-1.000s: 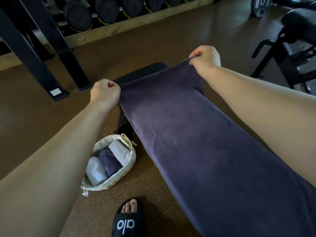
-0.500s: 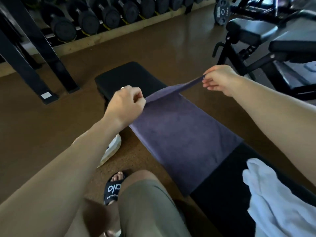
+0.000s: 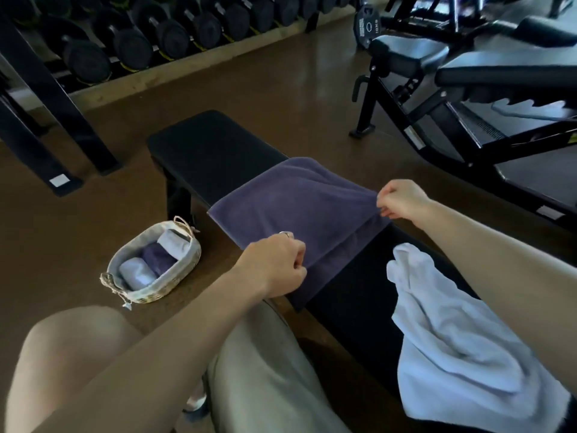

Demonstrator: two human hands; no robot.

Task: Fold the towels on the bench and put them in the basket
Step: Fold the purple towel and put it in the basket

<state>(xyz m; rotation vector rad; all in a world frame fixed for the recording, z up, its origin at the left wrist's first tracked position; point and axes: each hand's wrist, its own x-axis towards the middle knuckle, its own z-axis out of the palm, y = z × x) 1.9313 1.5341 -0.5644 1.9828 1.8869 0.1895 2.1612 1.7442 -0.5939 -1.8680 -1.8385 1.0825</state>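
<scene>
A purple towel (image 3: 290, 207) lies folded in half across the black bench (image 3: 215, 151). My left hand (image 3: 274, 264) pinches the near left corner of its upper layer. My right hand (image 3: 402, 198) pinches the near right corner, a little above the bench. A white towel (image 3: 452, 348) lies crumpled on the bench near me, at the right. On the floor left of the bench stands a woven basket (image 3: 150, 292) holding three rolled towels, two white and one purple.
A dumbbell rack (image 3: 131, 42) runs along the back wall. Its black legs (image 3: 62, 107) stand at the far left. An adjustable bench (image 3: 468, 76) with a steel frame stands at the right. My knees fill the lower frame, above brown floor.
Both hands have drawn the far edge of the purple towel back toward me, folding it in half. The far end of the bench is now bare.
</scene>
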